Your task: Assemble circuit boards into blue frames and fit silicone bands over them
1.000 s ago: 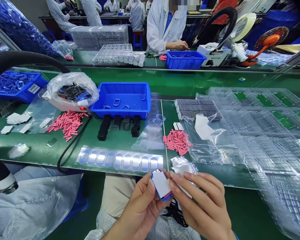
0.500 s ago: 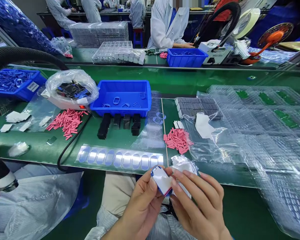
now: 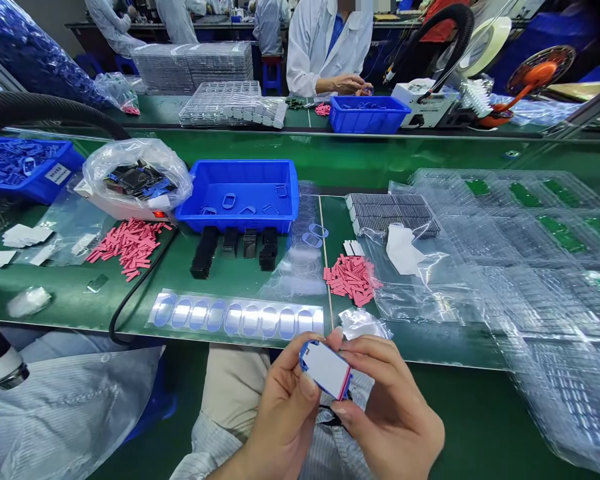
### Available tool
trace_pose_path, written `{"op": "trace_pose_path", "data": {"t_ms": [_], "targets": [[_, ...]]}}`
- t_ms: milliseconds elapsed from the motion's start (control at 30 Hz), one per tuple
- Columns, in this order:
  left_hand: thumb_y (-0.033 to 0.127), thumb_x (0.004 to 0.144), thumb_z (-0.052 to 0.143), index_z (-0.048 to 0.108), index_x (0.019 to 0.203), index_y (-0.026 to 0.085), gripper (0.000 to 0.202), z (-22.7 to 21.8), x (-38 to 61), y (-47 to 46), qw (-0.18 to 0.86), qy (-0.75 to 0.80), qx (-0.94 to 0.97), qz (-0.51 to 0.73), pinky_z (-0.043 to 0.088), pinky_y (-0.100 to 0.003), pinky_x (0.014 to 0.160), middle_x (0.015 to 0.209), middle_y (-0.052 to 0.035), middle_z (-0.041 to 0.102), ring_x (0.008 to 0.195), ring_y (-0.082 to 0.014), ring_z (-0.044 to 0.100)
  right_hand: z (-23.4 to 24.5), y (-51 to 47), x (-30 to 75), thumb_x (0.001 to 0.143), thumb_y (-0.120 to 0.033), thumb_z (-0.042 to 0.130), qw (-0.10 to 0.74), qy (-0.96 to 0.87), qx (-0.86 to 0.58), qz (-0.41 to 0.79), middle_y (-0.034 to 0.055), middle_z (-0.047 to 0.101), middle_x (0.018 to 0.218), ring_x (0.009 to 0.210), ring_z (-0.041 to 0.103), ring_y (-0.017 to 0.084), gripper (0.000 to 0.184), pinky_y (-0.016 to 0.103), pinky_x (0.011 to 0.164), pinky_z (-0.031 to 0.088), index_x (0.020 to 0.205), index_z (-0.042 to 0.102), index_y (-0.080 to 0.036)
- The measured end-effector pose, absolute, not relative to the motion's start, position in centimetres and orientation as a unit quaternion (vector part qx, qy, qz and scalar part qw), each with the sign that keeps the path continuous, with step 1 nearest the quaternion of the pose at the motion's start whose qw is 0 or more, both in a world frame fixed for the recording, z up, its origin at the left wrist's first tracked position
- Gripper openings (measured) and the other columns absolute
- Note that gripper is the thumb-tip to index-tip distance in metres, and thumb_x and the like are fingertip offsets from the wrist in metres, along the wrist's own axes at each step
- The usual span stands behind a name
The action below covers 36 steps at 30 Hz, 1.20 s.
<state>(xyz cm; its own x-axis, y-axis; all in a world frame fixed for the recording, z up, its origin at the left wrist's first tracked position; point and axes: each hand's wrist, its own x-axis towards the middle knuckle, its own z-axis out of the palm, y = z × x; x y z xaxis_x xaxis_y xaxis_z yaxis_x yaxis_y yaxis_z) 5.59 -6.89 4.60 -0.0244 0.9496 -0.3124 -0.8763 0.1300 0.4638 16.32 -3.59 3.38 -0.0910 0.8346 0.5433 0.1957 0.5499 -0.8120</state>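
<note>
Just off the table's front edge, my left hand point(image 3: 285, 400) grips a small blue-framed device part point(image 3: 327, 370) by its left end, thumb on its face. A white rectangular panel fills most of that face, and a pink strip runs along its lower right end. My right hand point(image 3: 387, 400) is closed on the right end, fingers at the upper edge and thumb below. The part is tilted, its underside hidden by my fingers. Beyond my hands are a crumpled clear bag point(image 3: 364, 325), a sheet of oval clear films point(image 3: 235, 319) and a pile of pink strips point(image 3: 351, 279).
A blue bin point(image 3: 240, 223) holds several blue frames, with black blocks point(image 3: 205, 253) before it. More pink strips point(image 3: 130, 245) lie left. Clear trays point(image 3: 545, 280) with green boards cover the right side. Across the divider, a person in a white coat point(image 3: 325, 53) works by another bin.
My right hand's fingers have curled in and now hold the part's right end. The white panel shows more fully. The view has shifted slightly, and the person opposite has raised their hands.
</note>
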Motion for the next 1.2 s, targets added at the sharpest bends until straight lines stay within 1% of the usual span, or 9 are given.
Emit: {"op": "trace_pose_path", "data": {"t_ms": [267,400,500,667,767,833,900,1067,1200], "targets": [[0.033,0.067,0.077,0.073,0.095,0.029,0.028,4.7,5.8,-6.5,0.681,0.273,0.071,0.675,0.047,-0.015,0.088,0.104,0.0028,0.075,0.101,-0.0109,0.066,2.9,-3.5,16.1,0.081,-0.03,0.066,0.568,-0.695,-0.358,0.258,0.008,0.064,0.096,0.088,0.058,0.024,0.03,0.042,0.071,0.049,0.11,0.064,-0.023],[0.034,0.064,0.079,0.074,0.093,0.028,0.031,4.7,5.9,-6.5,0.678,0.275,0.068,0.678,0.048,-0.015,0.085,0.103,0.0006,0.075,0.099,-0.0126,0.067,2.2,-3.5,16.4,0.08,-0.022,0.067,0.57,-0.711,-0.33,0.246,0.009,0.064,0.103,0.092,0.058,0.025,0.037,0.043,0.076,0.049,0.116,0.061,-0.02],[0.037,0.064,0.078,0.073,0.094,0.028,0.031,4.1,6.0,-6.7,0.671,0.289,0.077,0.678,0.048,-0.017,0.086,0.104,0.0002,0.075,0.1,-0.0128,0.067,2.1,-3.3,16.6,0.081,-0.021,0.066,0.568,-0.714,-0.32,0.257,0.0085,0.065,0.103,0.092,0.059,0.024,0.036,0.042,0.078,0.049,0.116,0.062,-0.02],[0.042,0.067,0.075,0.071,0.1,0.032,0.034,2.4,5.0,-6.7,0.647,0.325,0.193,0.662,0.046,-0.027,0.094,0.112,-0.003,0.072,0.112,-0.0198,0.06,2.4,-2.7,17.3,0.079,-0.024,0.067,0.552,-0.697,-0.318,0.329,0.0073,0.068,0.096,0.088,0.061,0.022,0.029,0.04,0.073,0.051,0.109,0.065,-0.022],[0.045,0.079,0.062,0.066,0.112,0.031,0.036,2.4,3.2,-6.5,0.546,0.388,0.365,0.647,0.041,-0.035,0.1,0.118,-0.0054,0.069,0.119,-0.023,0.054,2.4,-2.5,18.1,0.076,-0.021,0.07,0.531,-0.715,-0.32,0.324,0.008,0.069,0.096,0.089,0.061,0.023,0.031,0.042,0.076,0.051,0.107,0.064,-0.022],[0.039,0.085,0.056,0.063,0.118,0.032,0.034,3.0,1.9,-6.3,0.445,0.427,0.505,0.604,0.036,-0.039,0.104,0.12,-0.0051,0.068,0.123,-0.0237,0.051,2.5,-2.3,18.6,0.075,-0.019,0.07,0.519,-0.731,-0.323,0.303,0.0084,0.07,0.096,0.089,0.062,0.024,0.032,0.043,0.075,0.051,0.106,0.064,-0.022],[0.029,0.085,0.057,0.06,0.12,0.033,0.035,3.8,0.8,-6.1,0.345,0.438,0.635,0.535,0.033,-0.043,0.106,0.121,-0.0046,0.067,0.122,-0.0249,0.051,2.5,-2.2,18.9,0.073,-0.016,0.071,0.506,-0.747,-0.326,0.282,0.0077,0.07,0.093,0.088,0.062,0.024,0.033,0.043,0.074,0.051,0.105,0.064,-0.022],[0.012,0.074,0.069,0.052,0.127,0.035,0.06,5.0,-0.2,-5.1,0.196,0.396,0.821,0.361,0.037,-0.041,0.104,0.117,-0.0051,0.068,0.11,-0.0246,0.062,2.8,-1.9,19.2,0.069,-0.014,0.071,0.477,-0.779,-0.329,0.239,0.0032,0.07,0.082,0.084,0.063,0.023,0.028,0.042,0.071,0.05,0.095,0.065,-0.023],[0.01,0.079,0.063,0.054,0.126,0.03,0.052,5.1,-0.3,-4.8,0.149,0.377,0.855,0.323,0.046,-0.038,0.095,0.116,-0.0067,0.069,0.105,-0.0226,0.065,2.8,-1.8,19.6,0.067,-0.015,0.073,0.455,-0.793,-0.326,0.241,0.0022,0.07,0.081,0.081,0.064,0.023,0.029,0.042,0.074,0.049,0.093,0.063,-0.022]]}}
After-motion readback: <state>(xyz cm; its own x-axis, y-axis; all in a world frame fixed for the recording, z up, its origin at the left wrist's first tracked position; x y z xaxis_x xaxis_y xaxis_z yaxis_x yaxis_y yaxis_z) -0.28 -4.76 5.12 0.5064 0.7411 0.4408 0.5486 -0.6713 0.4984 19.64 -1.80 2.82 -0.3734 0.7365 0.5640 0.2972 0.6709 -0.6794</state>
